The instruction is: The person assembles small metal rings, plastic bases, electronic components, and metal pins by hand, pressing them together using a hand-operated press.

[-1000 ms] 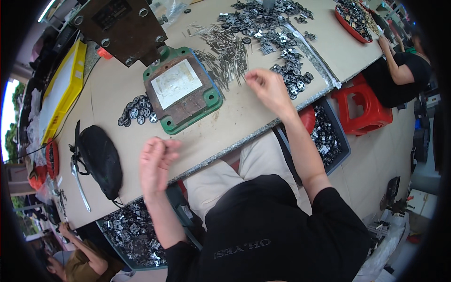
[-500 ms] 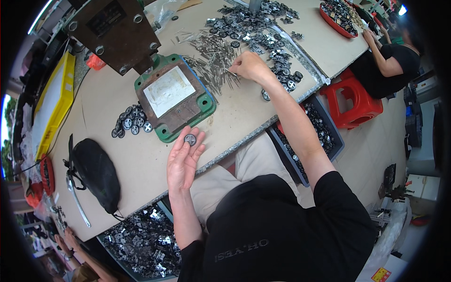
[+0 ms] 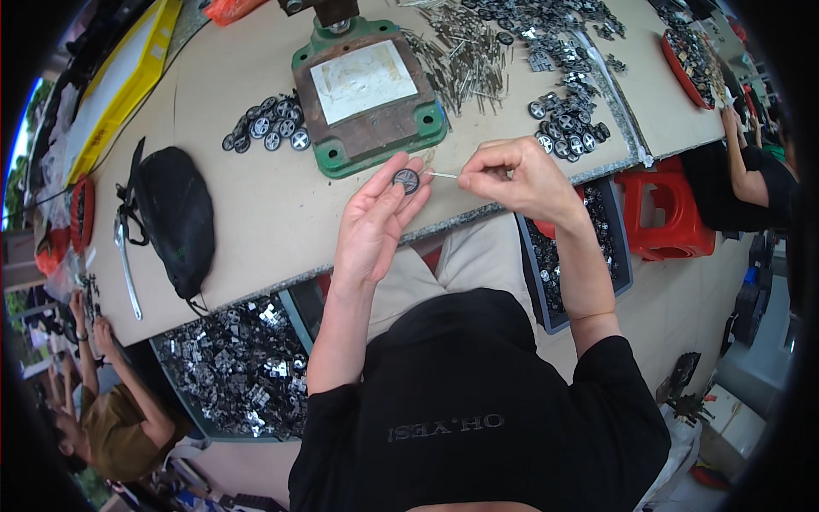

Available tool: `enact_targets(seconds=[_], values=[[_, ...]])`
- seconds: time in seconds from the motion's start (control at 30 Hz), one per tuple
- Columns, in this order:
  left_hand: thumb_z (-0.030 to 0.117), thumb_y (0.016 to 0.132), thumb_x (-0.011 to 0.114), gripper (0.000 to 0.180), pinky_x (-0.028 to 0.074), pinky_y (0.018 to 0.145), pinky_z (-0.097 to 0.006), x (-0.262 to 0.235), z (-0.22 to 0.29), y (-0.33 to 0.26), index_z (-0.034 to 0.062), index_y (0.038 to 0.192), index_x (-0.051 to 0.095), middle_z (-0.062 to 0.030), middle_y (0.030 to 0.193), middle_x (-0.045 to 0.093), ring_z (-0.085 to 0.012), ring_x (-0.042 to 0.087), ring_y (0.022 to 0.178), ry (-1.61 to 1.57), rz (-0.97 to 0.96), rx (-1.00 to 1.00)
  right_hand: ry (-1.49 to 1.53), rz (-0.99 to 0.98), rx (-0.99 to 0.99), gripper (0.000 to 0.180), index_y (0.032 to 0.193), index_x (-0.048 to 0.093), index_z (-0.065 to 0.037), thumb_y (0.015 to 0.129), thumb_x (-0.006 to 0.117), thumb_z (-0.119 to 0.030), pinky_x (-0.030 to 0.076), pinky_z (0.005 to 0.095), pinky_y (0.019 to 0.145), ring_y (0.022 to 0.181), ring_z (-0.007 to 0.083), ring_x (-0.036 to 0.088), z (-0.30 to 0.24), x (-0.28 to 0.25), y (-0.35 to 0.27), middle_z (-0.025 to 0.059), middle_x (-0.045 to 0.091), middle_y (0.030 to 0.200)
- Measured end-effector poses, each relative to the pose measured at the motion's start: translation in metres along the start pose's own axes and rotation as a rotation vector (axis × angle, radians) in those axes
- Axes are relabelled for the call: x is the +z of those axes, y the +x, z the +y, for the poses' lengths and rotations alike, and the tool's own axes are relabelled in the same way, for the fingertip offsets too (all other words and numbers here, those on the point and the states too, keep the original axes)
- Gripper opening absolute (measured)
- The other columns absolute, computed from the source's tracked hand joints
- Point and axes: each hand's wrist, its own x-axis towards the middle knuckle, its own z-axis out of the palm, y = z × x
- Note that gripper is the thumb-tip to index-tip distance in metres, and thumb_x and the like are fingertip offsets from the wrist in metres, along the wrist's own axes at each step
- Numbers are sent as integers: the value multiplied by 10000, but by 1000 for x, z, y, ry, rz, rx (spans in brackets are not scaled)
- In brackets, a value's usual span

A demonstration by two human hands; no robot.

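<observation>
My left hand (image 3: pixel 375 218) is turned palm up and pinches a small black toy wheel (image 3: pixel 406 180) with silver spokes between thumb and fingers. To its right, my right hand (image 3: pixel 516 177) grips a thin metal pin (image 3: pixel 444 175) between thumb and forefinger. The pin points left, its free end close to the wheel's edge; whether it touches I cannot tell. Both hands are above the table's front edge, just in front of the green press base (image 3: pixel 363 98). Loose pins (image 3: pixel 465 55) lie scattered beyond, right of the base.
More wheels (image 3: pixel 271 124) lie left of the press, others (image 3: pixel 567 132) at right beside small dark parts. A black pouch (image 3: pixel 175 222) and a wrench (image 3: pixel 128 273) are at left. Bins of parts (image 3: pixel 235 367) stand below the table edge. A red stool (image 3: pixel 665 213) and co-workers flank me.
My right hand has come back from the pin pile to my left hand, carrying a pin. My left hand now has its thumb on the wheel. The whole view has shifted.
</observation>
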Motion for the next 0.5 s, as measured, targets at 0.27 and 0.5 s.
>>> enact_targets(seconds=[0.27, 0.5], values=[[24, 915, 410, 412, 381, 1020, -357, 8, -6, -8, -74, 1305, 316, -208, 1287, 419, -293, 436, 1196, 71, -11, 32, -11, -42, -10, 139, 732, 632, 33, 738, 615, -105, 369, 260, 494, 518, 99, 448, 3, 16, -1, 66, 543, 584], [16, 916, 406, 408, 384, 1016, -358, 11, -9, -11, -73, 1304, 318, -184, 1279, 434, -279, 440, 1196, 134, 10, 70, -105, -42, -22, 139, 722, 628, 37, 724, 597, -99, 404, 280, 512, 518, 144, 503, -6, 15, -2, 105, 572, 606]])
